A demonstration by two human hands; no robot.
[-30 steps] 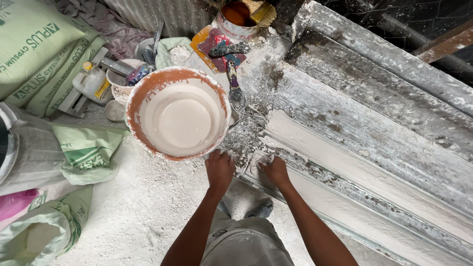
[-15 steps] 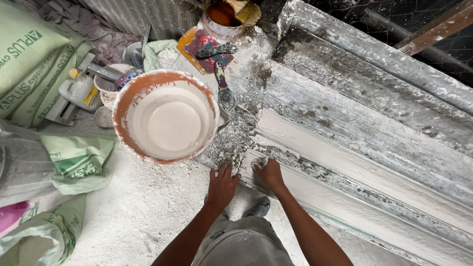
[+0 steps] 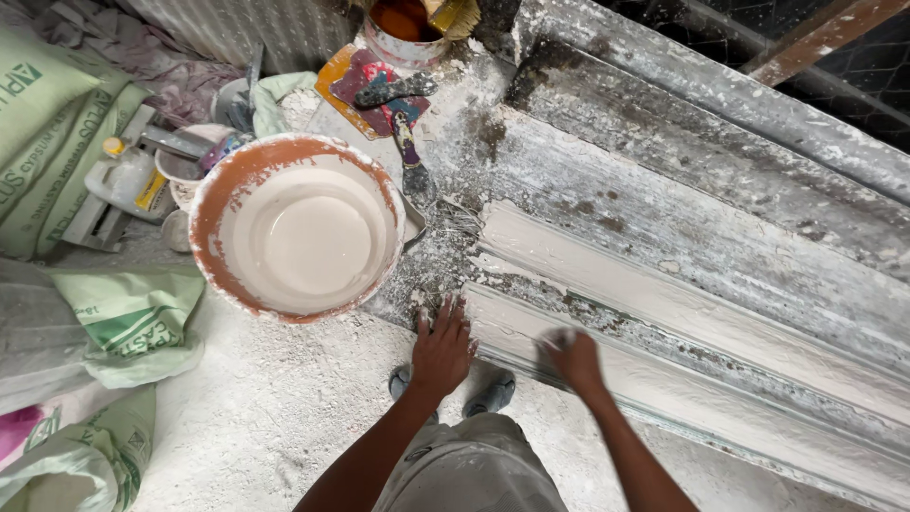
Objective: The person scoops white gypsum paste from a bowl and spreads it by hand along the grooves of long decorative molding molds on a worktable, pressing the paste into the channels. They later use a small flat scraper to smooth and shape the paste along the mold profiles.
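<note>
1. Feet in grey sandals point(image 3: 493, 391) stand on the plaster-dusted floor point(image 3: 265, 408).
2. Left hand point(image 3: 443, 349) lies flat, fingers spread, holding nothing — pressed on the end of the white plaster moulding point(image 3: 664, 313).
3. Right hand point(image 3: 572, 357) is blurred on the moulding's near edge; its grip cannot be told.
4. Orange-rimmed bucket point(image 3: 296, 228) of white mix sits beyond the left hand — a putty knife point(image 3: 411, 161) lies beside it.

Two hands, left hand point(image 3: 443, 348) and right hand point(image 3: 570, 357), near centre; one orange-rimmed bucket point(image 3: 297, 226) of white mix, left; one paint tin point(image 3: 402, 28), far; one putty knife point(image 3: 412, 159); one plastic bottle point(image 3: 121, 174), far left; two shoes point(image 3: 493, 393), near
</note>
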